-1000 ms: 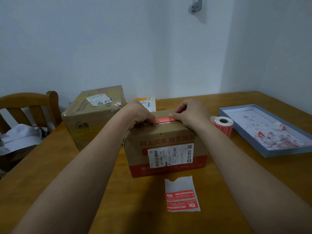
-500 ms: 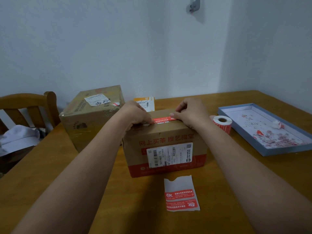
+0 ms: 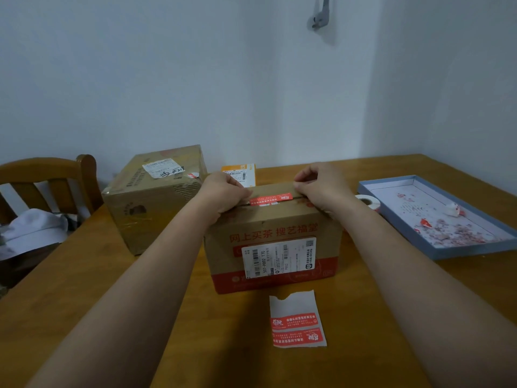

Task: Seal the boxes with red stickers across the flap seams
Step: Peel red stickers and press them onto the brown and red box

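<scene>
Both hands barely shifted since a second ago, left hand and right hand curled, fingertips pressing the red sticker (lying along the flap seam) atop the cardboard box, wooden table.

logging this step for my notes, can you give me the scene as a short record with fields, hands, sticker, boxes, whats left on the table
left hand: on top of the near box, pressing at the sticker's left end
right hand: on the same box top, at the sticker's right end
red sticker: lying along the top flap seam
spare stickers: two on a torn backing strip in front of the box
sticker roll: right of the box, partly hidden by the right arm
second box: behind left
tray: far right, holding paper scraps
</scene>
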The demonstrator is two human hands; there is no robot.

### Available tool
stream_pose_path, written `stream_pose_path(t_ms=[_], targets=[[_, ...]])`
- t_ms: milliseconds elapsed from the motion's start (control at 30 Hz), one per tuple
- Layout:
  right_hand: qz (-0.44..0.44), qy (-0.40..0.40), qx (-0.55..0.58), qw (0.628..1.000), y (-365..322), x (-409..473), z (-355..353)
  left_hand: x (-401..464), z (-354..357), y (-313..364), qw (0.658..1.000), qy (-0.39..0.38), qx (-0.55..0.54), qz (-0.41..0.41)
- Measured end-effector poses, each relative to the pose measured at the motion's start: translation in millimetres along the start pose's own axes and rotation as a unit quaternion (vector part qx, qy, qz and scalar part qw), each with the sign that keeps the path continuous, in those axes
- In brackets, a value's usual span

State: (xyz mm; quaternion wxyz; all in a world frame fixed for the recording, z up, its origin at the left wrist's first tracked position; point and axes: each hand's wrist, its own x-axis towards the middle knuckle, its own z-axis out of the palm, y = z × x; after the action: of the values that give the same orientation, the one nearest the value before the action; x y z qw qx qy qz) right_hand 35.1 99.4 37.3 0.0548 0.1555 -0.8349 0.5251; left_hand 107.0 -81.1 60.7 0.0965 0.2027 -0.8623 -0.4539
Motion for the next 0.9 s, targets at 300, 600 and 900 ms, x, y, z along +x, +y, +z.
stream_pose_path(t_ms=[300,600,900], targets=[[-0.019,0.007,-0.068,0.997,-1,-1,5,-2,10,-2,0.997,0.046,0.058,0.033],[-0.052,-0.014,-0.104,0.993,-2,0,4,-1,10,-7,0.987,0.046,0.109,0.106],[-0.255,-0.064,-0.187,0.947,-5,-27,2,-28,14,-16,0.919,0.022,0.248,0.305]])
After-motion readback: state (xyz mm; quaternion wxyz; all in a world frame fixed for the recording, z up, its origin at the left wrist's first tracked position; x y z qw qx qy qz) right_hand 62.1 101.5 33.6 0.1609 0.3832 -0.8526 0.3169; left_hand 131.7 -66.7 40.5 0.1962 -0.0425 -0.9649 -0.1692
